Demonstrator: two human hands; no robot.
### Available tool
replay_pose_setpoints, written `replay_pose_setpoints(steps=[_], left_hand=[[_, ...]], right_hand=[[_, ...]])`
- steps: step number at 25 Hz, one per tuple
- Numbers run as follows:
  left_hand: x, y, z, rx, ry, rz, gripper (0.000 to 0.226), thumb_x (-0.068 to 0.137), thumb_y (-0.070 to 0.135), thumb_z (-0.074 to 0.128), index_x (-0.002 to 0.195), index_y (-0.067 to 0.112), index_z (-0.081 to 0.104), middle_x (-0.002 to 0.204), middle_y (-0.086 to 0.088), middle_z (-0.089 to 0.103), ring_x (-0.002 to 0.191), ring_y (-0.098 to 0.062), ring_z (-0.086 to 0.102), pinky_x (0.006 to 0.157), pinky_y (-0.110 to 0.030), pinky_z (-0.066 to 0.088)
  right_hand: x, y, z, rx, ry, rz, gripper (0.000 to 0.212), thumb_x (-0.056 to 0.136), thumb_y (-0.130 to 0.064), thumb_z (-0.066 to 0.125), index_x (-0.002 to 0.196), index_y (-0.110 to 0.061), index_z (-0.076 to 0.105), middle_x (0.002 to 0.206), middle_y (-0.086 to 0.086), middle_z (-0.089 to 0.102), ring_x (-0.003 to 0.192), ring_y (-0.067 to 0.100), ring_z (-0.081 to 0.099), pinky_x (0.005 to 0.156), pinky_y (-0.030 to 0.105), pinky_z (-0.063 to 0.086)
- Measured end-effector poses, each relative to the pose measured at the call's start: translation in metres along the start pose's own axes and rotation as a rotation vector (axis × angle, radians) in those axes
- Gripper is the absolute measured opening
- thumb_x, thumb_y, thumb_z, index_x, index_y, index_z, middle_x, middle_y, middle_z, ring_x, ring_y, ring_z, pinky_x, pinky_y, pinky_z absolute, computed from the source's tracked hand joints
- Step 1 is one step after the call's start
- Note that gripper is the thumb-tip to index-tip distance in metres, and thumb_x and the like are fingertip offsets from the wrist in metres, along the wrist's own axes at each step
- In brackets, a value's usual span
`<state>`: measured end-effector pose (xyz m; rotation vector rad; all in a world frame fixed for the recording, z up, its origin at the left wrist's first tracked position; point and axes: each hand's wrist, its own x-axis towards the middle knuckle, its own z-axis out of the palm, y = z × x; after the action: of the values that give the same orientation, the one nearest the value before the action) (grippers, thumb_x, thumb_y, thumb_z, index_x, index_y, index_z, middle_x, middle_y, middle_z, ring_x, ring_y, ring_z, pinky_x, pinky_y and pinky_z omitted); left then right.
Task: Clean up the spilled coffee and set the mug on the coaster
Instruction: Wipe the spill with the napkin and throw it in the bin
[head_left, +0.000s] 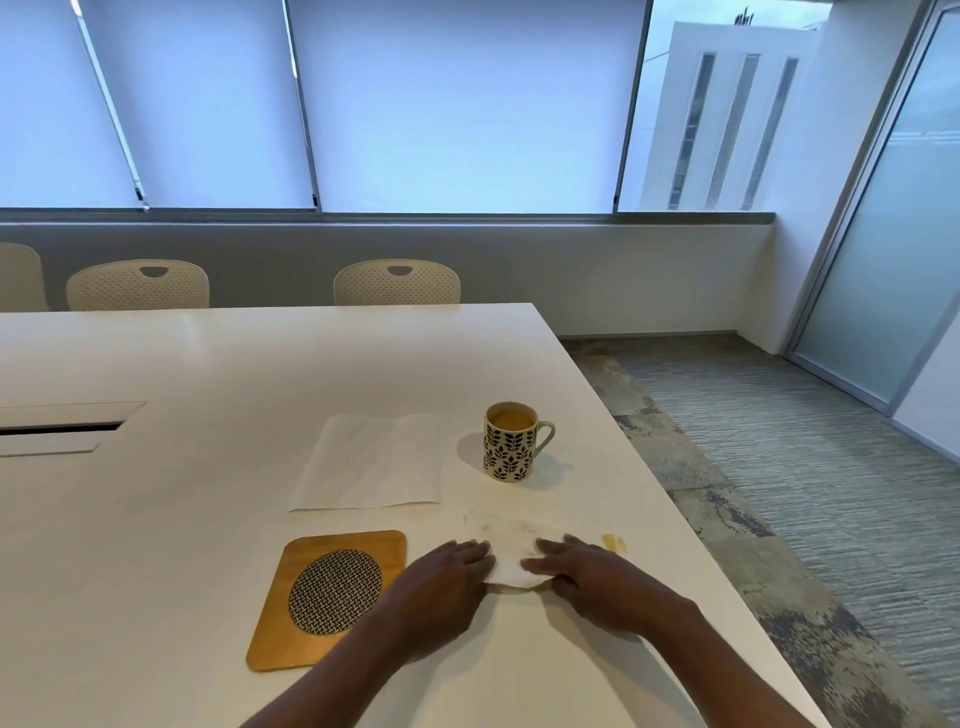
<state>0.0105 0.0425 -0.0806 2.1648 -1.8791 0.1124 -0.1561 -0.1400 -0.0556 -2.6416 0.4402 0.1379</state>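
– While your fingertips blur a little, both hands lie on the stained tissue (506, 551): your left hand (447, 577) presses its left side and your right hand (582, 571) its right, fingers stretched out, not curled.
– And the tissue's near edge?
– It runs as a thin raised line between your two hands; whether your thumbs nip it, I cannot tell.
– Where do you see the mug?
– Your mug (509, 441) stands upright on the bench (208, 519) beyond the tissue, coffee inside, handle to the right, well apart from the coaster (330, 597), which lies just left of your left hand.
– Anything else?
– A yellowish coffee spot (614, 542) sits just right of your right hand, and an unfolded napkin (371, 462) lies left of the mug.
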Motion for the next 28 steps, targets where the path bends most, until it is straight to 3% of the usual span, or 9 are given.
replay_pose_setpoints(steps=[4,7,10,12,16,19,23,25,28], left_hand=[[-0.008,0.015,-0.001,0.036,-0.016,-0.030,0.045,0.096,0.034,0.033,0.132,0.018,0.055,0.144,-0.004,0.052,0.134,-0.015,0.046,0.117,-0.029,0.025],[-0.004,0.033,-0.004,0.024,0.000,-0.074,0.046,0.092,0.039,0.034,0.127,0.021,0.058,0.133,-0.001,0.061,0.121,-0.015,0.056,0.111,-0.033,0.039],[0.002,0.045,-0.002,-0.046,-0.021,-0.139,0.050,0.092,0.033,0.039,0.141,0.022,0.044,0.146,0.001,0.049,0.133,-0.017,0.047,0.108,-0.035,0.042],[0.005,0.049,-0.002,-0.057,-0.055,-0.149,0.049,0.091,0.026,0.038,0.139,0.021,0.045,0.145,-0.002,0.049,0.132,-0.020,0.047,0.105,-0.037,0.045],[0.006,0.051,-0.002,-0.044,-0.065,-0.124,0.038,0.088,0.016,0.039,0.119,0.020,0.060,0.126,-0.004,0.061,0.112,-0.023,0.060,0.088,-0.040,0.055],[0.010,0.052,-0.007,-0.080,0.007,-0.191,0.039,0.087,0.015,0.037,0.114,0.025,0.063,0.108,-0.001,0.069,0.089,-0.024,0.066,0.069,-0.033,0.051],[0.033,0.052,-0.031,-0.146,0.173,-0.306,0.027,0.090,0.025,0.037,0.101,0.023,0.062,0.096,-0.004,0.071,0.086,-0.029,0.067,0.067,-0.034,0.047],[0.043,0.050,-0.040,-0.243,0.260,-0.363,0.028,0.092,0.025,0.040,0.105,0.024,0.066,0.098,-0.003,0.073,0.086,-0.025,0.069,0.069,-0.033,0.051],[0.053,0.048,-0.051,-0.634,0.374,-0.491,0.033,0.093,0.012,0.046,0.117,0.019,0.068,0.112,-0.004,0.072,0.097,-0.018,0.068,0.075,-0.022,0.051]], right_hand=[[-0.008,-0.006,0.002,-0.086,-0.056,-0.019,0.048,0.099,-0.024,0.041,0.140,-0.049,0.040,0.160,-0.014,0.022,0.151,0.017,0.011,0.122,0.038,0.012],[-0.013,-0.010,0.000,-0.108,-0.073,-0.003,0.047,0.100,-0.023,0.040,0.141,-0.047,0.039,0.160,-0.014,0.019,0.151,0.017,0.011,0.123,0.040,0.013],[-0.016,-0.014,-0.003,-0.119,-0.115,0.011,0.046,0.102,-0.024,0.038,0.142,-0.046,0.040,0.161,-0.013,0.018,0.151,0.018,0.011,0.121,0.040,0.014],[-0.018,-0.017,-0.005,-0.106,-0.154,0.019,0.046,0.102,-0.023,0.039,0.141,-0.046,0.041,0.160,-0.013,0.020,0.150,0.018,0.013,0.121,0.039,0.014],[-0.024,-0.020,-0.014,-0.004,-0.167,0.009,0.046,0.097,-0.019,0.042,0.133,-0.046,0.052,0.149,-0.008,0.047,0.135,0.016,0.043,0.111,0.030,0.033],[-0.024,-0.023,-0.022,0.107,0.034,0.053,0.041,0.094,-0.016,0.045,0.121,-0.039,0.065,0.127,-0.006,0.066,0.116,0.012,0.058,0.094,0.024,0.044],[-0.011,-0.034,-0.029,0.088,0.429,0.170,0.031,0.097,-0.026,0.047,0.121,-0.036,0.065,0.126,-0.006,0.066,0.115,0.016,0.059,0.094,0.031,0.047],[-0.003,-0.038,-0.033,0.099,0.465,0.203,0.030,0.097,-0.031,0.052,0.124,-0.033,0.064,0.127,-0.005,0.067,0.112,0.017,0.062,0.091,0.031,0.049],[0.004,-0.048,-0.038,0.267,0.459,0.160,0.031,0.095,-0.025,0.056,0.123,-0.030,0.065,0.123,-0.004,0.069,0.107,0.014,0.064,0.081,0.022,0.044]])
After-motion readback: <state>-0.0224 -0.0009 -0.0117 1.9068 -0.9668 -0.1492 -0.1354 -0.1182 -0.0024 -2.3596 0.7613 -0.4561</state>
